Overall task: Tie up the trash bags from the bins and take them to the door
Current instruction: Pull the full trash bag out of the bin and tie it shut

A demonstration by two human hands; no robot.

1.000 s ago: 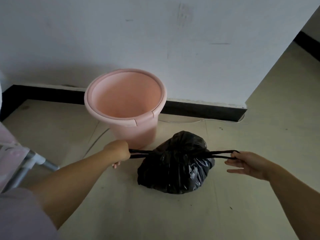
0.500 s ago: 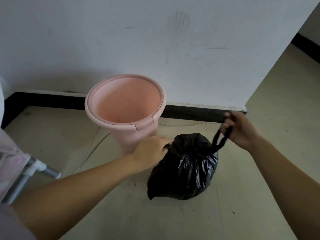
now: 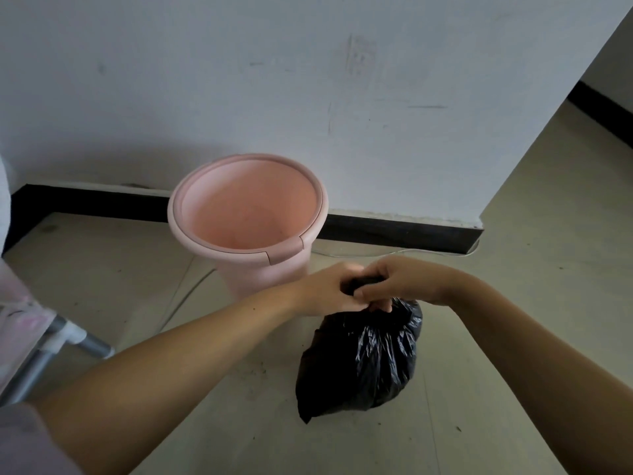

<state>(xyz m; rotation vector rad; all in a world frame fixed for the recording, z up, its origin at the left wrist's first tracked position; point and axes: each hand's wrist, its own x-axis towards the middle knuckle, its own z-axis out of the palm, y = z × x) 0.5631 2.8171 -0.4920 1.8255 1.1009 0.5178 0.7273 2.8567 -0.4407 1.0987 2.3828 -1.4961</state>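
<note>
A black trash bag [image 3: 363, 361] rests on the floor in front of me, bunched tight at its top. My left hand [image 3: 330, 289] and my right hand [image 3: 400, 281] meet just above it, both closed on the bag's black drawstring handles, which show only as a dark bit between the fingers. The knot area is hidden by my fingers. A pink plastic bin [image 3: 246, 221] stands upright and unlined just behind and left of the bag, against the wall.
A white wall with a black skirting board [image 3: 394, 231] runs behind the bin. Its corner is at the right, where the tiled floor [image 3: 548, 262] continues past it. A grey metal frame leg [image 3: 85, 341] with pink fabric is at the left edge.
My hands, earlier pulling the drawstrings wide apart to left and right, have come together above the bag. The bag now stands taller and narrower, gathered at the top.
</note>
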